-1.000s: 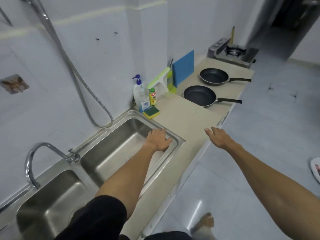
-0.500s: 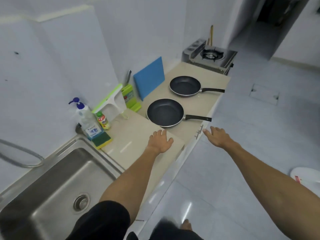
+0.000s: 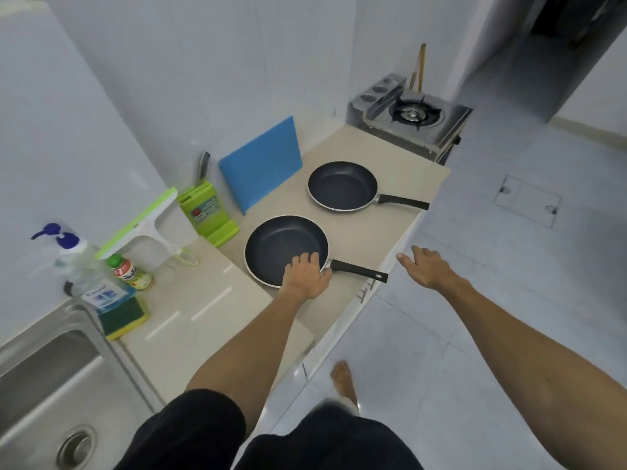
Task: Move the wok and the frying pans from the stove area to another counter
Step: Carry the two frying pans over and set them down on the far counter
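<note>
Head view shows two round black non-stick frying pans with straight black handles lying flat on the beige stone desk [image 3: 356,242], between the blue cutting board [image 3: 261,164] and the desk's front edge. The nearer pan [image 3: 278,245] has the left hand [image 3: 307,276] resting over its rim where the handle joins, fingers spread, not yet closed around anything. The right hand [image 3: 429,268] hovers open beyond the desk edge, near that pan's handle tip. The farther pan [image 3: 342,186] sits untouched, closer to the steel gas stove [image 3: 412,122]. No wok is visible.

Both pans look rigid, fairly light and smooth-coated; the handle is probably the surest grip, the rim slippery. Half a second ago the left hand lay on bare desk short of the pan; it has since reached the rim.
</note>
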Tool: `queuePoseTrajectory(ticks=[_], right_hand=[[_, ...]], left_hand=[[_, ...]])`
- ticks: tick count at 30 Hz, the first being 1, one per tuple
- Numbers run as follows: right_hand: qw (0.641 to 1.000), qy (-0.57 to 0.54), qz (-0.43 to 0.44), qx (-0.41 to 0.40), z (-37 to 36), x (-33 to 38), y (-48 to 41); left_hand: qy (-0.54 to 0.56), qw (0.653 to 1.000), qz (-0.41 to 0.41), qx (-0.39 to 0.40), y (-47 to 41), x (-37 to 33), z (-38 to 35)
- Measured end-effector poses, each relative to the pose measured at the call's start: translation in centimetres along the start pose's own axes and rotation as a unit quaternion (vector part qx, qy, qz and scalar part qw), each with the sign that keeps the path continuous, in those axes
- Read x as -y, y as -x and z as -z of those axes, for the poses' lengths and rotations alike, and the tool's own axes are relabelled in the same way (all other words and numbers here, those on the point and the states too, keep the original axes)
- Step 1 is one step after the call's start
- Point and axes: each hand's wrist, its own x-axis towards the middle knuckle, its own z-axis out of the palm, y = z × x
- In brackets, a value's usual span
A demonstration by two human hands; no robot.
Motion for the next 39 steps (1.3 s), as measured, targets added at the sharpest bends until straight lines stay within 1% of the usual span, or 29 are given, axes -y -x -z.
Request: queuePoseTrajectory(ticks=[3, 8, 15, 18, 21, 23, 26, 28, 32, 34, 36, 39], right_hand=[[1.0, 0.002, 0.007, 0.024, 1.6, -0.6, -4.4], [0.999, 0.012, 0.03, 0.042, 4.7, -1.0, -11.2], [0.997, 0.019, 0.06, 0.054, 7.1, -0.5, -19.1], [0.994, 0.032, 0.086, 0.067, 7.5, 0.3, -22.0], [0.987, 0.069, 0.114, 0.087, 7.9, 0.7, -25.0], [0.982, 0.1, 0.136, 0.086, 8.1, 0.8, -27.3], [0.981, 0.116, 0.132, 0.078, 8.4, 0.4, -30.7], [0.983, 0.114, 0.127, 0.069, 8.5, -0.3, -32.8], [0.978, 0.135, 0.141, 0.079, 9.1, -2.6, -36.4], [0.974, 0.144, 0.142, 0.099, 9.4, -3.4, -38.1], [0.972, 0.133, 0.137, 0.134, 9.5, -4.1, -39.9], [0.968, 0.062, 0.136, 0.201, 9.3, -5.0, -42.1]], left_hand=[[0.03, 0.999, 0.028, 0.008, -3.9, -1.6, 0.2], [0.044, 0.997, 0.059, 0.018, -9.2, -3.4, 0.7], [0.078, 0.989, 0.122, 0.017, -13.4, -4.3, 0.4], [0.103, 0.981, 0.162, 0.016, -14.6, -4.4, -0.3], [0.128, 0.971, 0.2, 0.01, -15.6, -4.8, -1.3], [0.137, 0.963, 0.23, 0.004, -16.1, -5.1, -2.1], [0.163, 0.943, 0.289, -0.003, -16.9, -6.2, -3.1], [0.179, 0.926, 0.332, -0.024, -17.2, -7.4, -4.0], [0.268, 0.866, 0.418, -0.058, -17.7, -11.1, -6.2], [0.326, 0.829, 0.451, -0.056, -18.2, -12.8, -7.2], [0.384, 0.787, 0.478, -0.07, -18.7, -14.4, -8.3], [0.439, 0.713, 0.534, -0.117, -19.8, -16.5, -9.7]])
